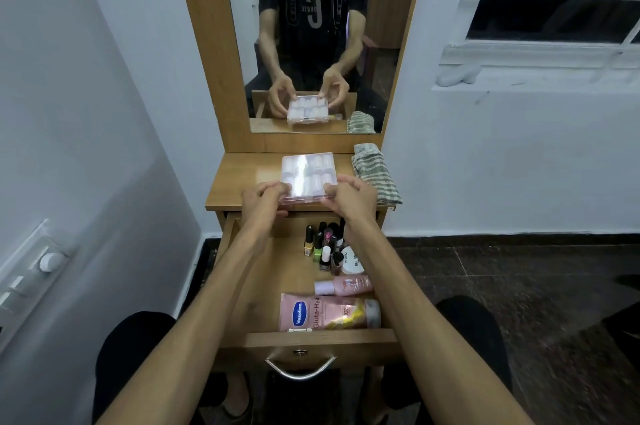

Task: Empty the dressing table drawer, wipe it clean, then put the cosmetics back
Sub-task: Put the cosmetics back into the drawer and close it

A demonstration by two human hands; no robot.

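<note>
I hold a clear plastic case (pixel 308 178) of pale cosmetics over the dressing table top (pixel 242 178); my left hand (pixel 265 199) pinches its near left corner, my right hand (pixel 351 197) its near right corner; it looks light, rigid and slick, so the edges are best to grip; below, the open drawer (pixel 263 286) holds nail polish bottles (pixel 323 246) and a pink Vaseline tube (pixel 329 312); a striped cloth (pixel 375 171) lies beside the case.

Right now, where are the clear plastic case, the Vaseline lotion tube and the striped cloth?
clear plastic case (pixel 308 175), head view, lid centre.
Vaseline lotion tube (pixel 322 312), head view, pink body.
striped cloth (pixel 375 173), head view, folded middle.
</note>
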